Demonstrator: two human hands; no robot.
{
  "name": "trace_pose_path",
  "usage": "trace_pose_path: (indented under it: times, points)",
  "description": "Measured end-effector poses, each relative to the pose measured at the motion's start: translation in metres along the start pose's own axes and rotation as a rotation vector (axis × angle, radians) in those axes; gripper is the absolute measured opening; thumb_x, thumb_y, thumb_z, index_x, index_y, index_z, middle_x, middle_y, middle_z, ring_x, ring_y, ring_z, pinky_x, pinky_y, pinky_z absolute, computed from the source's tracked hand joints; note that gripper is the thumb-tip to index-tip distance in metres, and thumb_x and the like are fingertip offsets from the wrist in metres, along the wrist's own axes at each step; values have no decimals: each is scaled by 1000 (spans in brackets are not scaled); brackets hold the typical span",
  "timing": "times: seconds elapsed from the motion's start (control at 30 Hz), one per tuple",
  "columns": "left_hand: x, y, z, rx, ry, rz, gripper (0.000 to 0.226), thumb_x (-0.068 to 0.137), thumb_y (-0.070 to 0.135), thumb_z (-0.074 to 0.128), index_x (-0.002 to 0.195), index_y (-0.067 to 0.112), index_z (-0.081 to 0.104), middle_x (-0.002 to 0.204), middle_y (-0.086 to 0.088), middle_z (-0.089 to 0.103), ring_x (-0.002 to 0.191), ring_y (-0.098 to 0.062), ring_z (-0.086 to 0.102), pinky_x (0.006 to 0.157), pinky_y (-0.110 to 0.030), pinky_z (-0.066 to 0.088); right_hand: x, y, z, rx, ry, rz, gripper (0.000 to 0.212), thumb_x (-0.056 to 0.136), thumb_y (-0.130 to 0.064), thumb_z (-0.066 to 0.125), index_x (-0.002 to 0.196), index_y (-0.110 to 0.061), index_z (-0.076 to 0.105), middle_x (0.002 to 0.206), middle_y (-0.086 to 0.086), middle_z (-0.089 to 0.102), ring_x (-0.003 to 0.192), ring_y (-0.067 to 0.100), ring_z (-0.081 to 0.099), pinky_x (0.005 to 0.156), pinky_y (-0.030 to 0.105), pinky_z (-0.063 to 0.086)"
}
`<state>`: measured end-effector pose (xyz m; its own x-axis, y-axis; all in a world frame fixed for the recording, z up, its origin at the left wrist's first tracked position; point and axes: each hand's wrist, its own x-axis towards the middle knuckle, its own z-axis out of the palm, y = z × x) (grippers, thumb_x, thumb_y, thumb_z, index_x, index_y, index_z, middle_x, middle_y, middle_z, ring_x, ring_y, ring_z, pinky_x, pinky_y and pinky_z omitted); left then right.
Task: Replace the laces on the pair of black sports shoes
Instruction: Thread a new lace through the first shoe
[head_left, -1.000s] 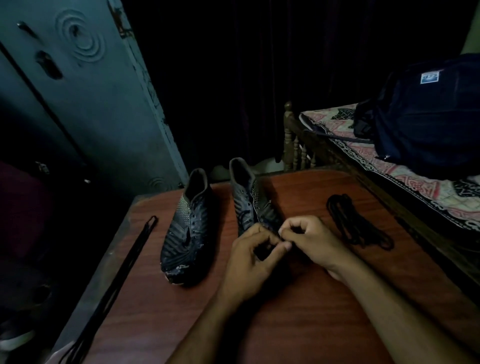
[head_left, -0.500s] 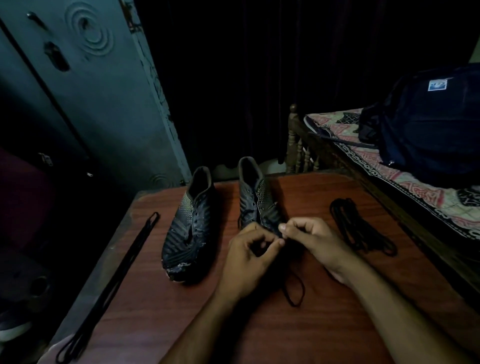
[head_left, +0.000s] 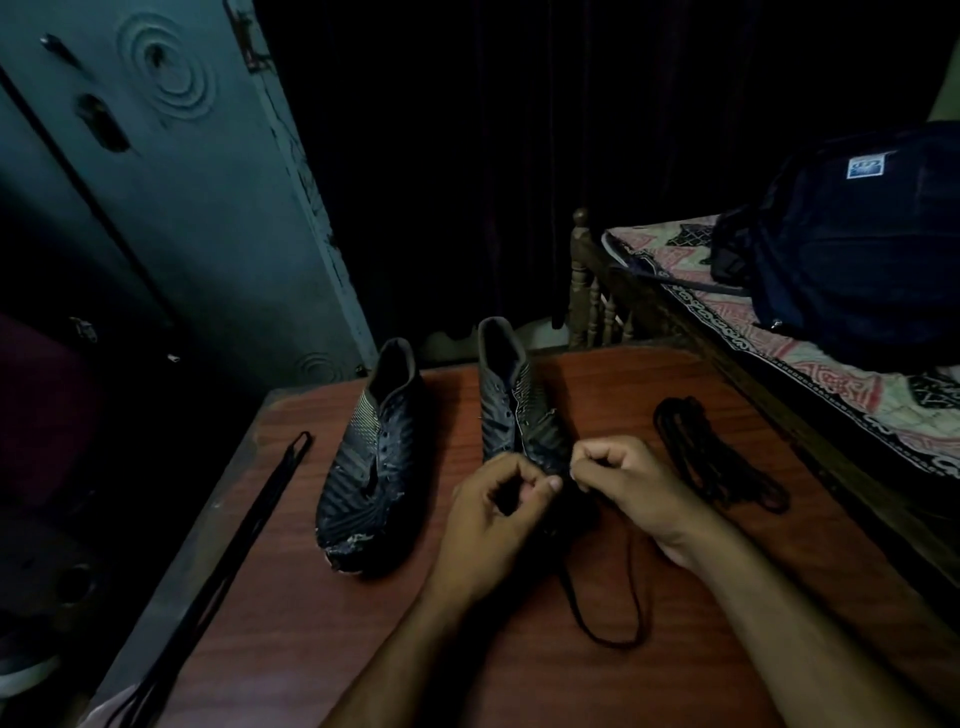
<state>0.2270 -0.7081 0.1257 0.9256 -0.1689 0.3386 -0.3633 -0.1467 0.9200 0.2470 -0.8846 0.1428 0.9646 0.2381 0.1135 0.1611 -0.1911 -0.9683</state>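
Two black shoes on the wooden table (head_left: 597, 686), toes toward me. Left shoe (head_left: 371, 467) lies apart from both hands, no lace that I can see, toe scuffed. Right shoe (head_left: 519, 415) sits right of it, its toe end hidden behind my hands. Left hand (head_left: 491, 525): fingers curled, thumb and index tips pinched together at the shoe's toe end; too dark to tell whether lace is between them. Right hand (head_left: 639, 488): fingers curled in, thumb and index pinching something tiny just right of the shoe's front, prob. the lace end, can't confirm. Black lace (head_left: 631, 587) loops on the table below the hands, near side, running up under them. Bundled lace (head_left: 717, 457) lies far right, just beside right hand. Long flat lace (head_left: 249, 519) stretched along the left table edge. Dark backpack (head_left: 852, 234) on the bed, far right.
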Motion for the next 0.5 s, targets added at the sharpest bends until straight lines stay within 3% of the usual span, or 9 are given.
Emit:
trace_pose_path:
  times: [0.17, 0.33, 0.4, 0.5]
  points:
    - [0, 0, 3, -81, 3, -46, 15, 91, 20, 73, 86, 9, 65, 68, 7, 53, 66, -10, 47, 62, -28, 41, -1, 2, -8, 128, -81, -38, 39, 81, -34, 56, 67, 2, 53, 75, 8, 44, 73, 22, 37, 71, 37, 29]
    - [2, -3, 4, -130, 34, -85, 15, 87, 27, 74, 90, 15, 66, 69, 6, 50, 68, -16, 43, 67, -36, 37, 0, 4, -17, 250, -88, -49, 32, 87, -21, 49, 70, 5, 60, 78, 9, 55, 81, 25, 52, 79, 36, 39]
    - [3, -4, 3, -148, 43, -99, 15, 85, 29, 74, 90, 17, 66, 70, 6, 50, 68, -15, 43, 68, -37, 37, 1, 1, -18, 353, -2, -70, 30, 85, -17, 49, 63, -3, 65, 76, 7, 62, 87, 27, 60, 81, 30, 47]
    - [2, -1, 1, -181, 42, -96, 8, 87, 19, 72, 90, 14, 66, 70, 3, 51, 68, -13, 46, 66, -31, 41, 0, -5, -18, 445, 90, -122, 35, 83, -16, 47, 51, -17, 61, 67, 1, 58, 76, 26, 51, 72, 31, 43]
